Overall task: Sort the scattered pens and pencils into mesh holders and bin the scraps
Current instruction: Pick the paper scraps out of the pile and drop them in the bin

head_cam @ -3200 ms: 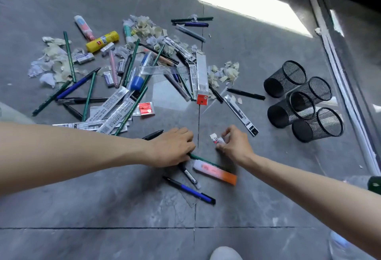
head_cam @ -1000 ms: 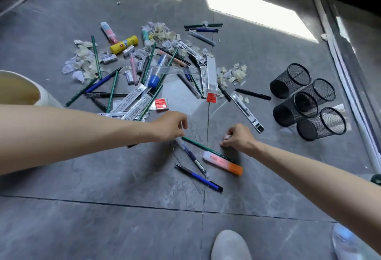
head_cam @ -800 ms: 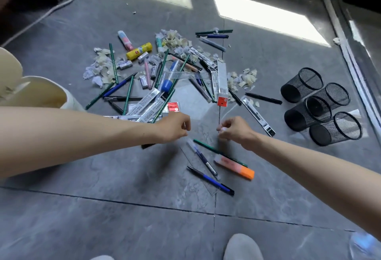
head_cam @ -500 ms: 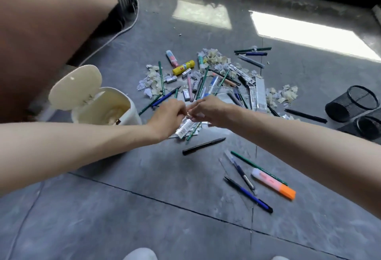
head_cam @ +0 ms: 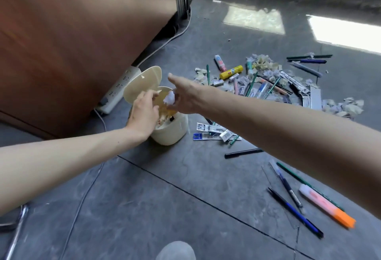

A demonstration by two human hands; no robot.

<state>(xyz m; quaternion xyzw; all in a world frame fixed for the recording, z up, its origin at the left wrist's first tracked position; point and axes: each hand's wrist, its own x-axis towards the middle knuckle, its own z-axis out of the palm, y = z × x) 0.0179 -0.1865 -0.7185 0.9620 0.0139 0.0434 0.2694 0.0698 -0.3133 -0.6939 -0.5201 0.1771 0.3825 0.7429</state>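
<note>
The cream round plastic bin (head_cam: pixel 172 132) stands on the grey floor (head_cam: pixel 144 197), lid up. Above its mouth the right hand (head_cam: pixel 184 97) has its fingers spread, with a crumpled white paper scrap (head_cam: pixel 170 98) against them; grip unclear. The left hand (head_cam: pixel 144 114) is at the bin's 9 o'clock, fingers loosely bent, hold unclear.

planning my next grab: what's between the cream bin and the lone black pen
Head view: flat printed wrappers and a green pencil lie between the bin and the black pen.
</note>
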